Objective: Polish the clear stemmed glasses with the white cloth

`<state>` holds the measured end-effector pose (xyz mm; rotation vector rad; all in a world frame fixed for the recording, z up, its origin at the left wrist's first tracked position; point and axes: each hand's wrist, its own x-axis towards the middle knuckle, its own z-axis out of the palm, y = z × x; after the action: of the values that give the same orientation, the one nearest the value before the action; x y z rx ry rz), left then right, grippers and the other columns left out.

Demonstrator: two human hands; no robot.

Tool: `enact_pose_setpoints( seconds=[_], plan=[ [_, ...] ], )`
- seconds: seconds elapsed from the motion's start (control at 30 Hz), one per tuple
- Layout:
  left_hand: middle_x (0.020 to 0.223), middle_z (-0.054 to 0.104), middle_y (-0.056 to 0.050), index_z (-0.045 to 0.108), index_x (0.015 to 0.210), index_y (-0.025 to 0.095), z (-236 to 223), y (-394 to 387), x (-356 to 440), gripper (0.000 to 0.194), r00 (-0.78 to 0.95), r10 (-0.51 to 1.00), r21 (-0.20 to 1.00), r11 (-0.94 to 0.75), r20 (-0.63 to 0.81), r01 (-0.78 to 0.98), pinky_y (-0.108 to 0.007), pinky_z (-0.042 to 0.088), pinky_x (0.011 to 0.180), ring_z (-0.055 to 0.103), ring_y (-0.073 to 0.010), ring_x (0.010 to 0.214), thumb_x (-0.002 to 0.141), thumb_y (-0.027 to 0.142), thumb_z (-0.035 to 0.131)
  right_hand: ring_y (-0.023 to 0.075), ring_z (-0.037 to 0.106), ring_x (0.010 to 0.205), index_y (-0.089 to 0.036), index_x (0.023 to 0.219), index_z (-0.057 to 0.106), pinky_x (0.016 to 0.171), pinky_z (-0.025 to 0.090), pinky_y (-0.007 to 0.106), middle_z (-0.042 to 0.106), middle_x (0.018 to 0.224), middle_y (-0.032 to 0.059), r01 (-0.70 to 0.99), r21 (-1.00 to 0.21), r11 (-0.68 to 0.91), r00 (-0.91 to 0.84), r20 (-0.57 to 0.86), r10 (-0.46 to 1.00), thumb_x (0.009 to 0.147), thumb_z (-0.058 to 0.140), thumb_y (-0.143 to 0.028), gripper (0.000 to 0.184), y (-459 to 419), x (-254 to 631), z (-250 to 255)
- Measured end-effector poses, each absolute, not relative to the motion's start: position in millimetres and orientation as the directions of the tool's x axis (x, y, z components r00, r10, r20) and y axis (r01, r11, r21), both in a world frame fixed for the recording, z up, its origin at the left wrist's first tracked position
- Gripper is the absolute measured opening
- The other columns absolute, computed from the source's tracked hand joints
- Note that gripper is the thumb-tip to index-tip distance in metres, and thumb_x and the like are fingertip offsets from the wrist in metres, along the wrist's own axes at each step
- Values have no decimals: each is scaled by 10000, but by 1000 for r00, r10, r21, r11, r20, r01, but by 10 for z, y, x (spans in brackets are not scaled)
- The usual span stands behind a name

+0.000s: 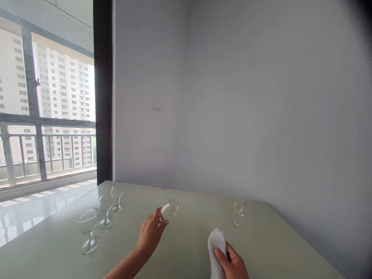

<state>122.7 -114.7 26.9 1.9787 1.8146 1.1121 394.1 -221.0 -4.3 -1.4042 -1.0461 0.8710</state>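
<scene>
My left hand [151, 229] grips a clear stemmed glass [171, 209] by its lower end. The glass is tilted, with its rim facing up and to the right above the table. In my right hand [232, 263] is a folded white cloth [216, 248], pinched between thumb and fingers, apart from the glass. Beyond the cloth, to the right, one stemmed glass [239, 208] stands upright. Three more stand in a row on the left: a near glass [89, 223], a middle glass [106, 205] and a far glass [117, 192].
All this is on a pale green, glossy table [180, 255] set against a grey wall [247, 116]. A light switch [157, 105] is on the wall. At left, a dark frame [103, 93] borders large windows [64, 93] with buildings outside.
</scene>
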Motion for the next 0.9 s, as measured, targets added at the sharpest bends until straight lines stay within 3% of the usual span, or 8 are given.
enact_pose_setpoints(
  seconds=[0.13,0.27,0.43,0.53,0.63,0.7,0.8,0.9],
  plan=[
    [791,694,-18,504,1117,214,204,-1590,1602,284,132,907,520,-343,400,782,-300,404,663,619,-207,737,838,246,458,268,588,896,-185,1046,560,798,439,342,664,955,77,132,-979,153,403,195,894,689,575,-528,496,-2122,3800,230],
    [781,716,-22,486,1146,203,167,-1749,1759,314,290,841,294,-450,457,843,-304,417,705,655,-184,725,841,148,435,214,554,747,-200,862,556,721,435,307,606,771,29,153,-958,240,317,278,907,703,580,-481,324,-2067,3577,423],
    [760,710,6,453,1169,201,68,-1713,1683,376,320,777,157,-467,542,870,-299,437,692,673,-174,719,811,90,474,142,458,606,-139,993,633,565,384,245,546,701,6,-11,-984,177,-144,177,974,709,581,-491,455,-2100,3334,447],
    [742,705,23,403,1206,205,-37,-1691,1610,454,390,717,90,-531,578,843,-290,440,666,668,-165,680,784,65,498,109,374,552,-162,1107,615,519,331,221,486,641,-35,13,-993,114,-338,103,936,639,639,-346,503,-2150,3342,395],
    [768,706,33,326,1260,201,-112,-1705,1602,617,507,639,14,-629,578,777,-289,442,657,661,-162,665,707,11,520,135,438,620,-209,1092,646,578,363,226,520,676,-34,207,-977,51,-289,-11,957,543,692,-225,551,-2159,3405,267],
    [787,701,36,313,1271,199,-114,-1728,1620,682,573,601,-33,-674,557,738,-292,436,656,653,-159,661,656,-6,525,155,471,661,-200,970,704,627,382,244,545,693,-20,268,-963,33,-247,-36,968,506,722,-235,466,-2126,3430,143],
    [778,679,27,376,1245,212,-36,-1765,1625,640,589,569,-134,-645,574,753,-307,414,644,626,-166,661,661,4,532,117,414,552,-161,834,721,575,359,246,479,586,-39,155,-988,-17,-289,-62,955,501,741,-313,367,-2052,3434,-29],
    [741,656,12,484,1151,221,80,-1780,1580,450,601,473,-243,-619,644,747,-336,402,699,595,-174,667,737,53,539,93,395,512,-152,921,682,530,335,228,473,593,-45,-101,-982,-157,-272,-124,954,504,758,-425,503,-2018,3447,-72]
  ],
)
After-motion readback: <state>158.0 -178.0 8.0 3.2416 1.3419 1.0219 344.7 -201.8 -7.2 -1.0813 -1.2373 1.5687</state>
